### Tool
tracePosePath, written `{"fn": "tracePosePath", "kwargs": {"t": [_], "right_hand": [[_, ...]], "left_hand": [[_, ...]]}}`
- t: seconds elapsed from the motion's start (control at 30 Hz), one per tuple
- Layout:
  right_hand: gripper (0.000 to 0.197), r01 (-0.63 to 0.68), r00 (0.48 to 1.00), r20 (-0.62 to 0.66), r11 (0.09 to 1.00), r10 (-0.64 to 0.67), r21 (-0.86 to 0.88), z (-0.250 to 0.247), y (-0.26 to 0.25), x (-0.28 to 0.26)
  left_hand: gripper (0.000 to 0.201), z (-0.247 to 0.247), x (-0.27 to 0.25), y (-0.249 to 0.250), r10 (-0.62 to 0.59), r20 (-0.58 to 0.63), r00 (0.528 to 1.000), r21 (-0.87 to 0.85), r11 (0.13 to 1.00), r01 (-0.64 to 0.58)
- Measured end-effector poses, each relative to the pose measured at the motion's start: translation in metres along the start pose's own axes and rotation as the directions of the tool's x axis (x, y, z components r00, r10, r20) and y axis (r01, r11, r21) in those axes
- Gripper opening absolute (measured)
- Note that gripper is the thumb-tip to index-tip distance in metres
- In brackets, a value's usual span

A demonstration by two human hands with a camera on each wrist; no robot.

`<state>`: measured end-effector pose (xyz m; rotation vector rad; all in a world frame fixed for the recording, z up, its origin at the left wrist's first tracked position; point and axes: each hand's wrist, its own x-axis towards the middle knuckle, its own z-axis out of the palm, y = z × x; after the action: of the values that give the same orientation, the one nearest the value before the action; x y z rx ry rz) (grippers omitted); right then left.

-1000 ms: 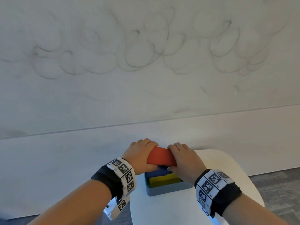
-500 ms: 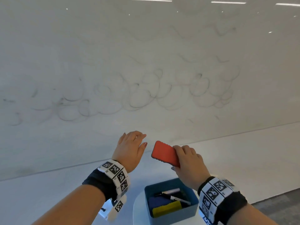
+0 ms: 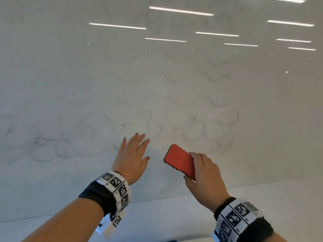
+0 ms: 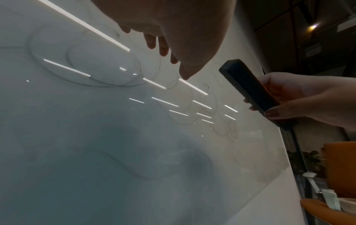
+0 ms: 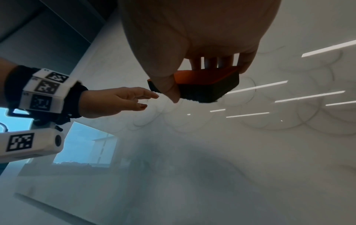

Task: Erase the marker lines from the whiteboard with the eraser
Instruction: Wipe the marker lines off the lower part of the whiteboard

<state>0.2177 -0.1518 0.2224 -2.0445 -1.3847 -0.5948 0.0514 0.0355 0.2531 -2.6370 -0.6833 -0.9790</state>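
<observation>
A red-backed eraser (image 3: 180, 160) with a dark felt pad is held at its lower end by my right hand (image 3: 203, 175), thumb on one edge and fingers on the other, a little short of the whiteboard (image 3: 87, 75). The right wrist view shows the eraser (image 5: 208, 85) pinched between thumb and fingers. Faint grey looping marker lines (image 3: 194, 130) cross the board in a band just above both hands; wavy ones (image 3: 216, 78) lie higher. My left hand (image 3: 132, 154) is raised beside the eraser, fingers straight, close to the board and holding nothing. From the left wrist the eraser (image 4: 248, 86) appears edge-on.
Ceiling lights reflect off the glossy board (image 3: 181, 11). A white wall strip (image 3: 262, 193) runs under the board's lower edge. Orange seats (image 4: 339, 167) stand off to the right in the left wrist view.
Both hands rose from the blue box on the table towards the board. The left hand let go of the eraser and opened; the right hand carried it up. The box has left the view.
</observation>
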Motion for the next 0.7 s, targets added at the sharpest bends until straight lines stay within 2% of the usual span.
{"fn": "tracePosePath", "kwargs": {"t": [0.13,0.3,0.53,0.7], "right_hand": [[0.067,0.057,0.997,-0.052,0.998,-0.056,0.015,-0.014,0.032,0.027],[0.073,0.064,0.993,-0.104,0.997,-0.06,0.034,-0.024,0.061,0.054],[0.081,0.009,0.989,-0.148,0.998,0.0,0.062,-0.025,0.077,0.065],[0.075,-0.062,0.986,-0.148,0.996,0.07,0.057,-0.031,0.085,0.062]], "left_hand": [[0.057,-0.002,0.033,0.013,-0.052,-0.084,0.995,0.035,0.998,0.055],[0.063,-0.014,0.07,0.024,-0.077,-0.173,0.982,0.066,0.994,0.09],[0.064,-0.024,0.097,0.03,-0.003,-0.145,0.989,0.135,0.991,0.023],[0.069,-0.023,0.107,0.042,0.028,-0.093,0.995,0.108,0.994,-0.018]]}}
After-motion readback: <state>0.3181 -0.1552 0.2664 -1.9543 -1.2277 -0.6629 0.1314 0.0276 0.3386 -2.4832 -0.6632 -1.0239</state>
